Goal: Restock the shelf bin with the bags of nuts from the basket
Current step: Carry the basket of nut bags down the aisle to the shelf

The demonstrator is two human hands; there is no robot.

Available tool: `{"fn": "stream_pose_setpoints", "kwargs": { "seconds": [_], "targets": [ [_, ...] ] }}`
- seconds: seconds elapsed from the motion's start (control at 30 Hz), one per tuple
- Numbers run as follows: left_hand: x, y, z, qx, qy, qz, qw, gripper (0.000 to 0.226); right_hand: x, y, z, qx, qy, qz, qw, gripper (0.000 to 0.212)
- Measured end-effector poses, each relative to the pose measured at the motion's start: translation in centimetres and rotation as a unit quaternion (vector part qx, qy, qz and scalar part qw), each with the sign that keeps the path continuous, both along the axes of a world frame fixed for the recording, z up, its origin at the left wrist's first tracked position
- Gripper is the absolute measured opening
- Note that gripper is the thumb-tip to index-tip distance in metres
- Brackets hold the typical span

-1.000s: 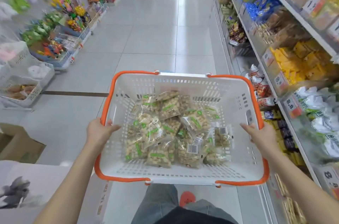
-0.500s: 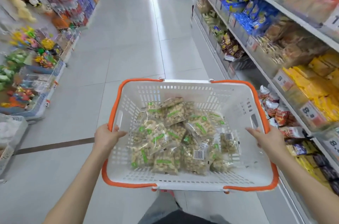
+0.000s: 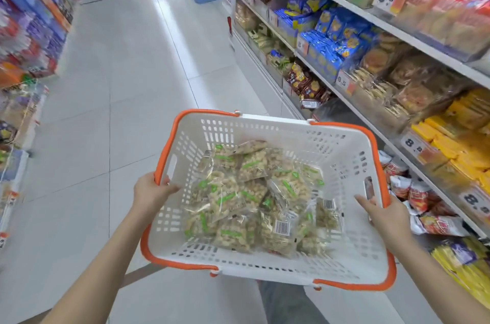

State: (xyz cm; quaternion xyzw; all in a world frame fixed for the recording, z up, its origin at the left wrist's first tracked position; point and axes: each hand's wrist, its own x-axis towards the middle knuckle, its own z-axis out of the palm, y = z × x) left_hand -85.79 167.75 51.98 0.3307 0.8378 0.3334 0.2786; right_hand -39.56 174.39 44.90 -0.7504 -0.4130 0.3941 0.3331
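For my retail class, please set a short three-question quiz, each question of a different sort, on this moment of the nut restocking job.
1. True or false: both hands hold the white basket by its orange rim.
2. Multiple choice: where are the bags of nuts? A) on the floor B) piled inside the basket C) in a shelf bin
3. Fill in: the snack shelves stand on the person's ____ side.

Key
1. True: the left hand grips the left rim, the right hand the right rim.
2. B
3. right
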Motion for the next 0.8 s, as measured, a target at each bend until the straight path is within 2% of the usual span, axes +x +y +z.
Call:
{"fn": "stream_pose_setpoints", "kwargs": {
  "seconds": [0.13, 0.33, 0.7, 0.8],
  "targets": [
    [-0.1, 9.6, -0.4, -0.014, 0.013, -0.031, 0.999, 0.033, -0.3, 5.2, -1.7, -0.001, 0.007, -0.036, 0.999, 0.032],
    [1.1, 21.5, 0.4, -0.048, 0.034, -0.082, 0.995, 0.031, -0.6, 10.4, -1.5, 0.001, 0.021, -0.075, 0.997, 0.014],
    [4.6, 33.4, 0.3, -0.087, 0.064, -0.198, 0.974, 0.036, 0.7, 10.7, -3.9, -0.053, 0.017, -0.225, 0.973, 0.028],
    [5.8, 36.6, -1.0, -0.096, 0.060, -0.232, 0.966, 0.037, 0.2, 10.6, -4.3, -0.055, -0.003, -0.265, 0.963, 0.025]
  ]
}}
